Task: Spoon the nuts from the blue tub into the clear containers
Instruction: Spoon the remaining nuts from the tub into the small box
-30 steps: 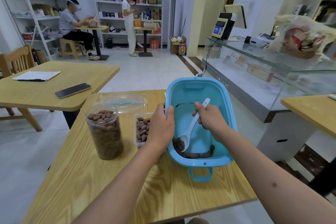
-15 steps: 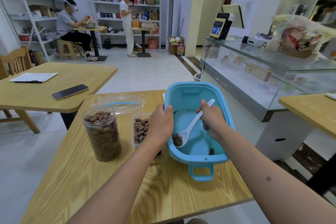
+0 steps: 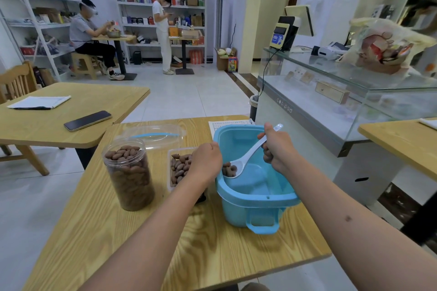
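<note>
The blue tub [image 3: 254,198] stands on the wooden table [image 3: 146,238], its near wall facing me. My left hand [image 3: 207,163] grips the tub's left rim. My right hand [image 3: 276,151] holds a white spoon [image 3: 246,158] whose bowl carries a few brown nuts [image 3: 229,169] inside the tub, close to the left rim. Left of the tub sits a low clear rectangular container [image 3: 181,168] partly filled with nuts, partly hidden by my left hand. Further left stands a tall clear round jar [image 3: 128,173] full of nuts.
A clear lid with a blue strip [image 3: 153,134] lies behind the jar. A printed sheet [image 3: 230,123] lies behind the tub. A phone [image 3: 87,120] and papers rest on the neighbouring table at left. A glass counter [image 3: 331,92] stands at right. Two people are far back.
The spoon has scooped nuts from the tub's near end and risen toward the left rim. The tub has dropped from its tilt toward level. My left hand has stayed on the rim.
</note>
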